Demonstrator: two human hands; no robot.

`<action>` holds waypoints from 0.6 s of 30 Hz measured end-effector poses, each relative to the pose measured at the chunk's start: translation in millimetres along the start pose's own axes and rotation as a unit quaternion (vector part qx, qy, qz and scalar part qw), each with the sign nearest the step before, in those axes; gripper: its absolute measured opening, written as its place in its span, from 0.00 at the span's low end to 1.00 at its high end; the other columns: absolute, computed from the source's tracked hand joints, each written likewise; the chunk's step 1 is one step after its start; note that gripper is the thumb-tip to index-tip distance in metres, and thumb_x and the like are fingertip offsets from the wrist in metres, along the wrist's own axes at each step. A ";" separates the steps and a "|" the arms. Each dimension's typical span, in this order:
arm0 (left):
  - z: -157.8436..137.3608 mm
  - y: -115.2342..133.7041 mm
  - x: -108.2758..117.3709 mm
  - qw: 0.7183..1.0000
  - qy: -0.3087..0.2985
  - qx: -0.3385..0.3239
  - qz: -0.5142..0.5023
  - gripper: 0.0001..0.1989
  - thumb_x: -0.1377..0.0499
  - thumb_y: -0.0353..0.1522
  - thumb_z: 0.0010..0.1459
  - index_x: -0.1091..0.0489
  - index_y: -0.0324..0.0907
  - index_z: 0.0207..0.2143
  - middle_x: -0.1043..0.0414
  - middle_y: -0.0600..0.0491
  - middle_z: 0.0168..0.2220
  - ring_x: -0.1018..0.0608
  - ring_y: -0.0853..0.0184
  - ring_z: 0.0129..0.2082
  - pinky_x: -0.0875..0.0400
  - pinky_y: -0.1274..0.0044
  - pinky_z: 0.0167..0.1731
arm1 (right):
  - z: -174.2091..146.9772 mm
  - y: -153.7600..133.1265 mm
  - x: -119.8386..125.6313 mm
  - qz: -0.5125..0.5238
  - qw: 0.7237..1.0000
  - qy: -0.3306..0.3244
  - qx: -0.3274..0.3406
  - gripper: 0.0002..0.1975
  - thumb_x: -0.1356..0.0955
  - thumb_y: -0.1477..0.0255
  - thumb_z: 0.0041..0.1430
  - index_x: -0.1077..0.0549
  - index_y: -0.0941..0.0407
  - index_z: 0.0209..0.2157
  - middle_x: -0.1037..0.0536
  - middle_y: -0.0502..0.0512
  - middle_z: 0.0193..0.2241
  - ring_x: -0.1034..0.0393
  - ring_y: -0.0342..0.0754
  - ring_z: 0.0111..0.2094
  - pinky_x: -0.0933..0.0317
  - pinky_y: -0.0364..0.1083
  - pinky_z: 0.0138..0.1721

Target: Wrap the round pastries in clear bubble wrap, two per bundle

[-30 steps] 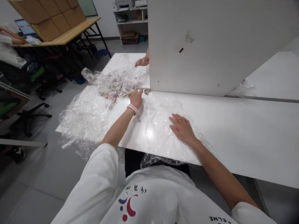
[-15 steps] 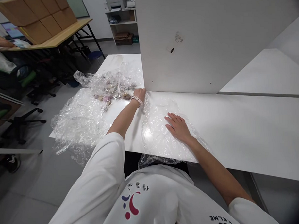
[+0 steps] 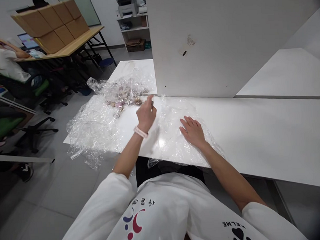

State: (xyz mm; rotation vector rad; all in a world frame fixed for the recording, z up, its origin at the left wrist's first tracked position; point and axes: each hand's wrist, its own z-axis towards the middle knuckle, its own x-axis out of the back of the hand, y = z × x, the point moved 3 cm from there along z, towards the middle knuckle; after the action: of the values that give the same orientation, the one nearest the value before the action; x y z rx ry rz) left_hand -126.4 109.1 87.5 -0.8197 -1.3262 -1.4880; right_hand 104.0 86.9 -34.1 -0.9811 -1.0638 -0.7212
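Note:
My right hand (image 3: 193,131) lies flat with fingers spread on a thin clear plastic sheet (image 3: 172,114) smoothed over the white table. To its left, my left hand (image 3: 146,115), with a pale pink band on the wrist, hovers near the sheet's left edge. Its index finger points forward and the thumb stands apart; the other fingers curl under, and I see nothing held. Beyond it, a pile of crumpled clear plastic (image 3: 93,122) spreads over the table's left end. Small pink and brown wrapped pieces (image 3: 125,98) show among the plastic farther back.
A large white upright panel (image 3: 194,55) stands along the far side of the white table (image 3: 265,137). Cardboard boxes (image 3: 51,24) are stacked on a wooden desk at the back left, where another person (image 3: 8,60) sits. A shelf with a printer (image 3: 127,7) stands behind.
My left hand has drawn back from the panel's lower left corner toward me and lifted, its index finger now extended. My right hand stays on the sheet. The view has shifted slightly left.

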 end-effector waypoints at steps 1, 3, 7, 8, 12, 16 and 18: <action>-21.8 12.0 -5.2 0.999 -0.007 -0.027 -0.019 0.24 0.57 0.27 0.70 0.47 0.44 0.67 0.26 0.46 0.51 0.23 0.61 0.43 0.26 0.69 0.35 | 1.0 -0.1 -0.9 0.001 1.000 0.004 -0.016 0.29 0.50 0.58 0.71 0.40 0.52 0.66 0.43 0.57 0.69 0.53 0.55 0.70 0.54 0.62 0.67; -64.1 37.4 -26.7 0.989 -0.053 -0.116 -0.069 0.28 0.62 0.23 0.68 0.44 0.49 0.66 0.32 0.48 0.61 0.28 0.59 0.58 0.23 0.68 0.37 | 4.2 1.4 -1.7 0.015 0.999 0.007 -0.038 0.29 0.49 0.59 0.71 0.38 0.53 0.66 0.43 0.58 0.69 0.53 0.56 0.70 0.55 0.63 0.67; -122.5 61.4 -74.8 0.963 -0.164 -0.213 -0.031 0.29 0.56 0.23 0.66 0.47 0.50 0.68 0.51 0.47 0.71 0.48 0.54 0.72 0.35 0.59 0.61 | 6.5 17.1 11.3 0.119 0.991 -0.005 -0.066 0.26 0.47 0.62 0.70 0.35 0.53 0.63 0.39 0.58 0.67 0.49 0.55 0.69 0.50 0.61 0.67; -130.7 60.4 -79.2 0.959 -0.173 -0.224 -0.032 0.29 0.53 0.28 0.68 0.50 0.49 0.69 0.58 0.45 0.73 0.54 0.52 0.73 0.41 0.55 0.64 | 2.9 22.5 19.4 0.144 0.987 -0.006 -0.077 0.26 0.48 0.62 0.71 0.35 0.52 0.64 0.37 0.58 0.66 0.46 0.54 0.68 0.47 0.60 0.65; -156.5 34.3 -67.4 0.950 -0.170 -0.252 -0.071 0.44 0.41 0.47 0.62 0.61 0.46 0.72 0.72 0.40 0.74 0.67 0.49 0.73 0.53 0.50 0.67 | -42.1 26.4 60.2 0.166 0.985 0.002 -0.039 0.28 0.44 0.54 0.70 0.38 0.48 0.65 0.34 0.57 0.64 0.42 0.55 0.65 0.41 0.59 0.63; -183.1 -11.4 -52.2 0.959 -0.136 -0.241 -0.059 0.34 0.40 0.35 0.62 0.47 0.46 0.67 0.55 0.41 0.72 0.55 0.54 0.73 0.52 0.51 0.68 | -117.7 1.1 66.6 0.097 0.984 -0.069 0.136 0.37 0.34 0.51 0.62 0.45 0.46 0.69 0.44 0.55 0.69 0.50 0.59 0.69 0.49 0.62 0.66; -190.2 -31.9 -47.1 0.970 -0.113 -0.203 -0.076 0.21 0.44 0.32 0.64 0.34 0.48 0.59 0.41 0.45 0.67 0.42 0.57 0.70 0.47 0.53 0.68 | -147.5 -2.5 57.7 0.065 0.984 -0.058 0.156 0.30 0.35 0.60 0.66 0.41 0.46 0.67 0.41 0.54 0.68 0.47 0.57 0.68 0.49 0.63 0.66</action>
State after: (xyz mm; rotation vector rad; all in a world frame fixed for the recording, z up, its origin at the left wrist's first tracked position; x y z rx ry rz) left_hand -120.8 -67.8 -2.6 -1.1994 -1.2878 -1.8684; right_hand 176.5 -50.4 -3.0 -0.8189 -1.1630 -0.3791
